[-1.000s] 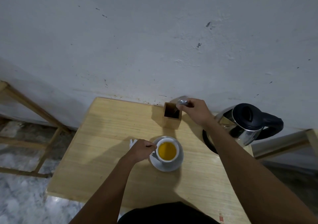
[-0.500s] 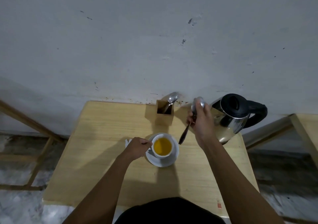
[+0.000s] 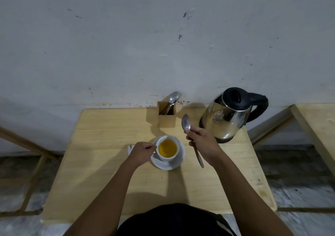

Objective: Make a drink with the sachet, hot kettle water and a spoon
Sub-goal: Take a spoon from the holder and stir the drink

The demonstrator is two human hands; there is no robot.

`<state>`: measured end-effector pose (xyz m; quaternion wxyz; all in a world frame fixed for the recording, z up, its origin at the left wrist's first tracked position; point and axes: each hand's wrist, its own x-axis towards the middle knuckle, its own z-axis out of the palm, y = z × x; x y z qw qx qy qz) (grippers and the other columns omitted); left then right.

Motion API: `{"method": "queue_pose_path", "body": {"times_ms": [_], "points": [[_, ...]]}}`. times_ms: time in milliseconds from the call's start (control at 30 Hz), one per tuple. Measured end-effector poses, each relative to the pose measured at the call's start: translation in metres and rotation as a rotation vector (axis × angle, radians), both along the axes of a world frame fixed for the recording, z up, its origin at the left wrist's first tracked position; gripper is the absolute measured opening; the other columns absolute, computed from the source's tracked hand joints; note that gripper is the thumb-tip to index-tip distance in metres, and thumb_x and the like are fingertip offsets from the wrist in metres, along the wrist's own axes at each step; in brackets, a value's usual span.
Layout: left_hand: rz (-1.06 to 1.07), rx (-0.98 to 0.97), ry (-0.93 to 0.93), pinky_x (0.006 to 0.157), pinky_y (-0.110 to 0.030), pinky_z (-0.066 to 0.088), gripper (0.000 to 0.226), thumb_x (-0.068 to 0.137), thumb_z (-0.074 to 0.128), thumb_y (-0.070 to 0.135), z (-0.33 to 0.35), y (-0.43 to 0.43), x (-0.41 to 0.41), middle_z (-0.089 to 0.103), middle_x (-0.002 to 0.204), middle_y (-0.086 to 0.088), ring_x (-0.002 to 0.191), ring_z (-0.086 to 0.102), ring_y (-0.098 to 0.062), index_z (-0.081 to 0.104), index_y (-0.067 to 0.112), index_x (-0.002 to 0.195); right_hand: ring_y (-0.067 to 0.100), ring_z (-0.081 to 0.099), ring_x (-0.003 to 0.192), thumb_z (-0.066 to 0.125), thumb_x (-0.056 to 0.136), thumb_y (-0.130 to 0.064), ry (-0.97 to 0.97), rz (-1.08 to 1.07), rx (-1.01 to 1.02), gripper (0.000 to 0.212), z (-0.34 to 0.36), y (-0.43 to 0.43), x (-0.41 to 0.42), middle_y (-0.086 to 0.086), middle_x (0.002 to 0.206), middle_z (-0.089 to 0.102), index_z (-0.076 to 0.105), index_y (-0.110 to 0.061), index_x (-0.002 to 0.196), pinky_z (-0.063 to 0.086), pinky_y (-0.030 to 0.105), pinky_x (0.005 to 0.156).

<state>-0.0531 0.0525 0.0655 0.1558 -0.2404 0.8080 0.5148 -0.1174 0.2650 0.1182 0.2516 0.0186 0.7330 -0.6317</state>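
A white cup (image 3: 167,148) of yellow-orange drink stands on a white saucer (image 3: 178,161) in the middle of the wooden table (image 3: 101,163). My left hand (image 3: 142,152) is closed on the cup's handle at its left side. My right hand (image 3: 203,143) holds a metal spoon (image 3: 186,123) to the right of the cup, bowl end pointing up and away, handle end pointing down toward the table. A white scrap, likely the torn sachet (image 3: 129,149), peeks out behind my left hand. The steel kettle (image 3: 230,117) with a black lid stands at the back right.
A small wooden holder (image 3: 167,117) with more cutlery stands against the wall behind the cup. Another wooden table (image 3: 319,127) is at the right edge. A wooden frame (image 3: 27,145) stands on the marble floor at the left.
My right hand drew a spoon out of the wooden holder and carried it back toward me, to the right of the cup. My left hand stayed on the cup's handle.
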Motion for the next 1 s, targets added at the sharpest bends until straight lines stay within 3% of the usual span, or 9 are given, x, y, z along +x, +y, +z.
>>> {"method": "queue_pose_path", "body": {"times_ms": [133,233,400,567,667,733,900,1000], "points": [[-0.002,-0.004,0.032,0.037,-0.010,0.035,0.017,0.094,0.050,0.014,-0.001,0.002,0.002,0.056,0.073,-0.017,0.051,0.046,-0.016,0.059,0.012,0.079,0.011,0.064,0.074,0.060,0.096,-0.019,-0.004,-0.105,-0.068,0.016,0.002,-0.001,0.011,0.002,0.086,0.071,0.071,-0.013,0.106,0.050,0.023,0.059],[0.013,0.020,0.044,0.038,-0.011,0.035,0.017,0.094,0.049,0.011,0.000,0.004,0.003,0.055,0.065,-0.014,0.051,0.046,-0.015,0.066,0.012,0.088,0.009,0.056,0.055,0.059,0.097,-0.027,-0.014,-0.171,-0.058,0.016,0.002,-0.001,0.017,0.001,0.079,0.071,0.064,-0.024,0.112,0.040,0.022,0.047],[0.033,0.015,0.049,0.035,-0.011,0.033,0.024,0.094,0.050,0.012,-0.001,0.005,0.004,0.053,0.059,-0.006,0.050,0.046,-0.014,0.069,-0.003,0.095,0.012,0.047,0.063,0.053,0.095,-0.011,-0.083,-0.118,-0.004,0.028,-0.002,0.004,0.019,0.004,0.081,0.065,0.067,-0.013,0.120,0.036,0.023,0.051],[0.056,0.025,0.056,0.034,-0.009,0.031,0.020,0.093,0.051,0.013,-0.003,0.006,0.005,0.052,0.058,-0.004,0.051,0.046,-0.013,0.069,0.003,0.094,0.014,0.061,0.075,0.051,0.097,-0.004,-0.018,-0.041,0.034,0.025,-0.005,0.011,0.030,0.013,0.097,0.073,0.075,-0.013,0.096,0.049,0.024,0.062],[0.073,0.030,0.064,0.045,-0.017,0.039,0.022,0.093,0.053,0.014,-0.005,0.006,0.005,0.055,0.060,-0.001,0.053,0.048,-0.013,0.070,0.001,0.097,0.013,0.063,0.062,0.051,0.100,-0.014,-0.058,-0.112,0.002,0.022,-0.008,0.014,0.038,0.004,0.089,0.075,0.067,-0.024,0.110,0.047,0.024,0.053],[0.081,0.032,0.070,0.053,-0.024,0.041,0.023,0.092,0.053,0.014,-0.008,0.006,0.005,0.057,0.062,-0.001,0.054,0.049,-0.013,0.070,-0.001,0.099,0.010,0.050,0.049,0.049,0.102,-0.021,-0.040,-0.130,0.050,0.023,-0.012,0.017,0.041,0.003,0.079,0.070,0.062,-0.032,0.118,0.037,0.022,0.045],[0.088,0.015,0.087,0.058,-0.026,0.043,0.024,0.092,0.054,0.016,-0.013,0.006,0.005,0.063,0.074,-0.006,0.059,0.051,-0.012,0.070,0.000,0.100,0.010,0.039,0.050,0.046,0.099,-0.015,-0.110,-0.154,0.093,0.023,-0.017,0.019,0.043,0.005,0.072,0.057,0.068,-0.011,0.103,0.029,0.022,0.045],[0.093,0.018,0.097,0.065,-0.030,0.045,0.024,0.092,0.054,0.016,-0.017,0.006,0.005,0.066,0.087,-0.010,0.064,0.053,-0.014,0.069,0.002,0.103,0.007,0.042,0.048,0.045,0.100,-0.015,-0.064,-0.106,0.112,0.023,-0.017,0.021,0.046,0.004,0.072,0.059,0.066,-0.018,0.109,0.032,0.020,0.045]]}}
